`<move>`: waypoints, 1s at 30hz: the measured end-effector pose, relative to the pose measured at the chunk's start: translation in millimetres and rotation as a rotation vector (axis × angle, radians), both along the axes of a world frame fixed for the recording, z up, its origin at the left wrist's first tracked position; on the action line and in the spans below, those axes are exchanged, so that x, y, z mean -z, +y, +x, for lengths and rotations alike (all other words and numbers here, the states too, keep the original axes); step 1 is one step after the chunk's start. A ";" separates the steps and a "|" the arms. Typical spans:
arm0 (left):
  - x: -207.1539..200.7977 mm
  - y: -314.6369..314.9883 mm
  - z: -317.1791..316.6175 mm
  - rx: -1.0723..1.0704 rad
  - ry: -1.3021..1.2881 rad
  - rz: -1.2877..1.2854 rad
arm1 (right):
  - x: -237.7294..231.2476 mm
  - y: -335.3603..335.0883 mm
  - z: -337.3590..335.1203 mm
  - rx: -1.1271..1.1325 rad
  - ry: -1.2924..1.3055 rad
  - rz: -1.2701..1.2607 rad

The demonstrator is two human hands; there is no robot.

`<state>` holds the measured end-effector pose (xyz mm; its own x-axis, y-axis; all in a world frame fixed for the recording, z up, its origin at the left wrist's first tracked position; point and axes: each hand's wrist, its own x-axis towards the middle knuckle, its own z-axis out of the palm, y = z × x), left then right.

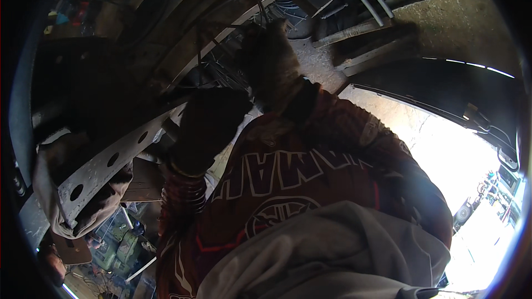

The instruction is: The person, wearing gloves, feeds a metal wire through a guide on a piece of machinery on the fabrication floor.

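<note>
your left hand (208,124), in a dark glove, is raised near the grey perforated metal beam (105,163); fingers curled, grip unclear. your right hand (271,61), in a worn tan glove, reaches up into the tangle of wires (221,72) under the chassis; finger spread hidden. both sleeves red with white print.

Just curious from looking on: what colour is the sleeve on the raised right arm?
Dark red sleeve with white outlined markings, seen in the head view.
</note>
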<state>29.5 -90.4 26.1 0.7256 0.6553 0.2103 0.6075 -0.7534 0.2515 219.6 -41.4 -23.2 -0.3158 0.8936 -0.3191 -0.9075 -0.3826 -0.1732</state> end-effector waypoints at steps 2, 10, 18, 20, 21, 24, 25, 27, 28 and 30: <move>5.0 -8.4 14.9 -0.031 -0.010 0.074 | 6.1 5.5 6.4 -0.027 -0.023 0.020; 14.4 -4.3 27.8 -0.046 -0.019 0.225 | 2.0 27.4 7.2 -0.017 -0.286 -0.084; 23.3 -23.6 37.8 -0.290 0.290 0.498 | -7.6 15.6 -19.4 0.103 -0.533 -0.188; 28.9 -13.5 42.9 -0.251 0.205 0.462 | 4.1 24.3 -11.1 0.064 -0.519 -0.180; 29.2 -4.8 47.9 -0.224 0.167 0.431 | 21.1 33.5 -3.3 0.062 -0.515 -0.039; 11.7 3.6 57.7 -0.247 0.157 0.273 | 39.7 43.3 4.3 -0.014 -0.453 0.159; 5.3 7.5 57.7 -0.251 0.131 0.245 | 7.5 37.5 6.3 -0.041 -0.420 0.066; -0.6 10.5 61.2 -0.280 0.068 0.224 | -5.0 36.3 12.9 -0.055 -0.357 -0.043; -0.9 10.4 62.5 -0.315 0.036 0.225 | 7.8 39.6 14.5 -0.052 -0.323 -0.061; 0.0 11.2 62.4 -0.361 -0.021 0.197 | 18.7 35.7 17.5 -0.039 -0.532 0.092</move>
<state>91.9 -79.2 26.1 0.4505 0.8128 0.3693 0.8381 -0.5276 0.1388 237.1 -5.7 -42.0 -0.1654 0.9162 -0.3650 -0.6711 -0.3757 -0.6391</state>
